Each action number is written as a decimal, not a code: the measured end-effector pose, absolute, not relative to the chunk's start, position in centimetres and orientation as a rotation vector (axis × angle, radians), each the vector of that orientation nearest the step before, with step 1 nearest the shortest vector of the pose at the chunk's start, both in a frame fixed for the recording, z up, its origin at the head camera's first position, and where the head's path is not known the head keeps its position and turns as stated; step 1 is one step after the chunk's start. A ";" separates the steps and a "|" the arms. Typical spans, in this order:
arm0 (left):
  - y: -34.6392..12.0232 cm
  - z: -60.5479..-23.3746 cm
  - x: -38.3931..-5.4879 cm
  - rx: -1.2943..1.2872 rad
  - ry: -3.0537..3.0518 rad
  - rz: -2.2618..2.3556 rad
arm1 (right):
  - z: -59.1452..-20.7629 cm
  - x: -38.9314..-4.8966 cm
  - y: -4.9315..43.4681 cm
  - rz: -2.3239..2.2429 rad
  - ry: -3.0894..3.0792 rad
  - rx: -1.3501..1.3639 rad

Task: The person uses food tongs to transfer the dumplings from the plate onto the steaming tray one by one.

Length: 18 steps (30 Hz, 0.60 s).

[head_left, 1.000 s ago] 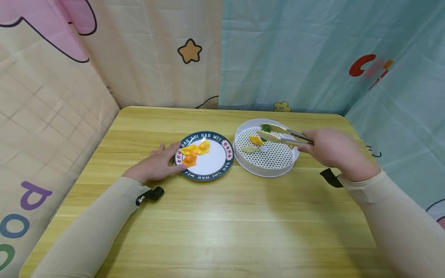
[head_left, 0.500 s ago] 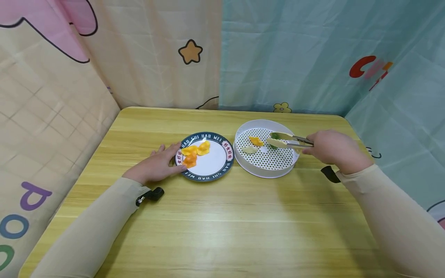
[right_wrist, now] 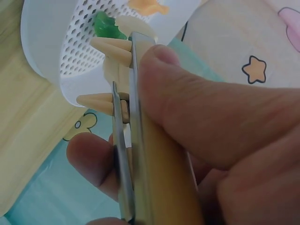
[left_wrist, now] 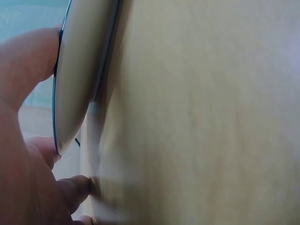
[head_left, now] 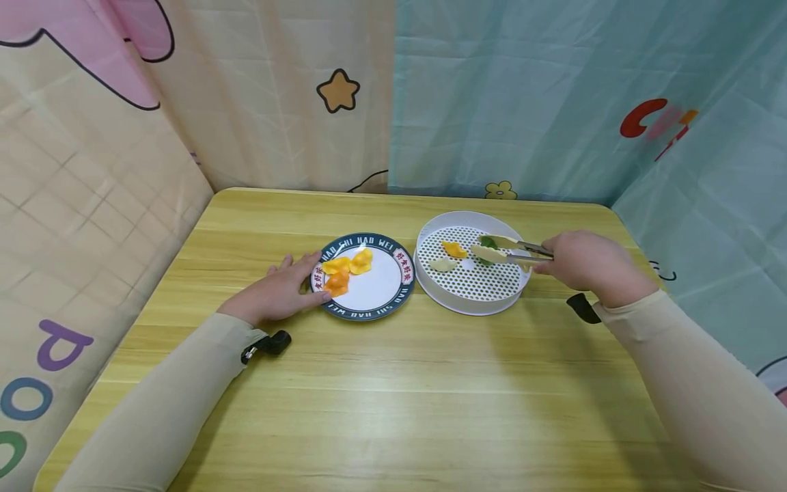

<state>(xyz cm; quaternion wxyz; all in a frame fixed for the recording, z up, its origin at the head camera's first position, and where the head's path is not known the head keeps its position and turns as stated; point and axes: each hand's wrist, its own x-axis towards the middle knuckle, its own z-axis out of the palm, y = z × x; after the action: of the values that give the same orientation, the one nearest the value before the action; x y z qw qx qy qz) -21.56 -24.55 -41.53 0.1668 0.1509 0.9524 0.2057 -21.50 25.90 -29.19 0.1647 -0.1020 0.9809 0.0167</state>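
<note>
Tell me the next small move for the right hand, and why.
Probably ease the tongs open to set the green piece free: the right hand holds their tips within the white basket, that piece is between them, and bare perforated floor shows nearby.

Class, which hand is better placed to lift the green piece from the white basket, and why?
The right hand, probably: it holds the tongs, whose tips appear to flank the green piece in the basket. The left hand touches the plate and holds no tool.
</note>
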 end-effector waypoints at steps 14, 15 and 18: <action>-24.4 -41.3 -21.4 0.413 2.706 0.591 | -28.7 -21.7 24.9 0.112 2.798 -0.281; -24.4 -41.3 -21.4 0.411 2.706 0.589 | -28.7 -21.6 24.8 0.112 2.795 -0.282; -24.3 -41.2 -21.4 0.409 2.709 0.584 | -28.7 -21.6 24.7 0.110 2.800 -0.287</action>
<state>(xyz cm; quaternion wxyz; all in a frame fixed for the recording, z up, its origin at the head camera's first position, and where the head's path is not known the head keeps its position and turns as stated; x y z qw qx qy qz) -21.44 -24.34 -41.23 0.1695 0.1440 0.9531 0.2054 -21.63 24.68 -28.69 0.1615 -0.1004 0.9810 0.0387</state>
